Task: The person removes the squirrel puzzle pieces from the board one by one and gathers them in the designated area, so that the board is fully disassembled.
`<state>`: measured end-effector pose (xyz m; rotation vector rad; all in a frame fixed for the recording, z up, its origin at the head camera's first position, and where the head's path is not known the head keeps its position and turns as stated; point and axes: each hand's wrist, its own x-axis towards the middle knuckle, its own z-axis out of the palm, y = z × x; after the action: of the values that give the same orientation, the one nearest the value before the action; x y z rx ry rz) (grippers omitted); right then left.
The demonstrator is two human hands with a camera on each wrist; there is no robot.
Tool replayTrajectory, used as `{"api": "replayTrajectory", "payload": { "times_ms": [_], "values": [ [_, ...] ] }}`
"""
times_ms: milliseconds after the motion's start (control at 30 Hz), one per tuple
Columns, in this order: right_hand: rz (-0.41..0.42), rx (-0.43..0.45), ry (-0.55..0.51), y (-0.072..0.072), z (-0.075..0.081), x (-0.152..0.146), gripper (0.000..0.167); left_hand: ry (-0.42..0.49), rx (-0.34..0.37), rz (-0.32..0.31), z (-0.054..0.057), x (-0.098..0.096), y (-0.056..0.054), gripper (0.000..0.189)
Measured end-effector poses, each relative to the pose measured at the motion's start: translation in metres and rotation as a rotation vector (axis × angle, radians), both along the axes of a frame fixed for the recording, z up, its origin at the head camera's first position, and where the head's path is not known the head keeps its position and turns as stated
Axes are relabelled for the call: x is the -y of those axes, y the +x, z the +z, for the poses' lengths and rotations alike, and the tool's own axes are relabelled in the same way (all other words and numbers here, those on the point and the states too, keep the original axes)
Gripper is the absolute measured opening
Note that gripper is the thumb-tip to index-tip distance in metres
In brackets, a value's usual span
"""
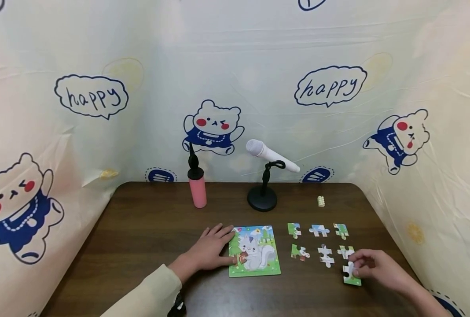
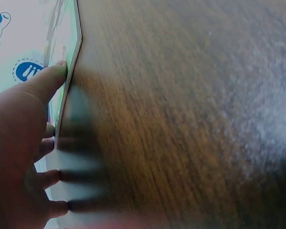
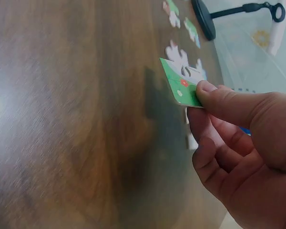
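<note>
My left hand lies with fingers spread at the left side of a puzzle board picturing a white squirrel. Its thumb touches the board's edge in the left wrist view, and other fingertips reach down beside the board. At the right, my right hand pinches a green and white jigsaw piece between thumb and fingers. That piece is raised above the table in the right wrist view. Just beyond it lies another jigsaw piece, near the fingertips.
Several loose jigsaw pieces lie in two rows right of the board. Behind stand a white microphone on a black stand and a pink pump bottle. A small cream block sits at the back right of the brown table.
</note>
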<state>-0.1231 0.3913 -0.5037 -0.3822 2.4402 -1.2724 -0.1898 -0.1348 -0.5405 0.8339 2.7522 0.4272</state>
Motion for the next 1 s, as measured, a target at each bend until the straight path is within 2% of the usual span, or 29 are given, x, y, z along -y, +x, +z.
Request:
{"api": "replayTrajectory", "payload": {
  "times_ms": [133, 400, 633, 867, 1000],
  "values": [
    [0.013, -0.014, 0.029, 0.005, -0.005, -0.007, 0.026, -0.011, -0.003, 0.002, 0.001, -0.001, 0.001, 0.091],
    [-0.027, -0.084, 0.181, 0.009, -0.014, -0.012, 0.021, -0.014, 0.003, 0.005, 0.000, -0.002, 0.000, 0.090],
    [-0.057, -0.065, 0.235, 0.005, -0.015, -0.012, 0.022, -0.026, 0.006, 0.005, 0.001, -0.002, 0.000, 0.091],
    [-0.054, -0.057, 0.268, 0.002, -0.015, -0.010, 0.020, -0.023, 0.005, 0.008, 0.002, -0.002, 0.001, 0.090],
    [-0.076, -0.019, 0.286, 0.002, -0.016, -0.009, 0.017, -0.019, 0.008, 0.003, 0.002, -0.002, 0.001, 0.090]
  ]
}}
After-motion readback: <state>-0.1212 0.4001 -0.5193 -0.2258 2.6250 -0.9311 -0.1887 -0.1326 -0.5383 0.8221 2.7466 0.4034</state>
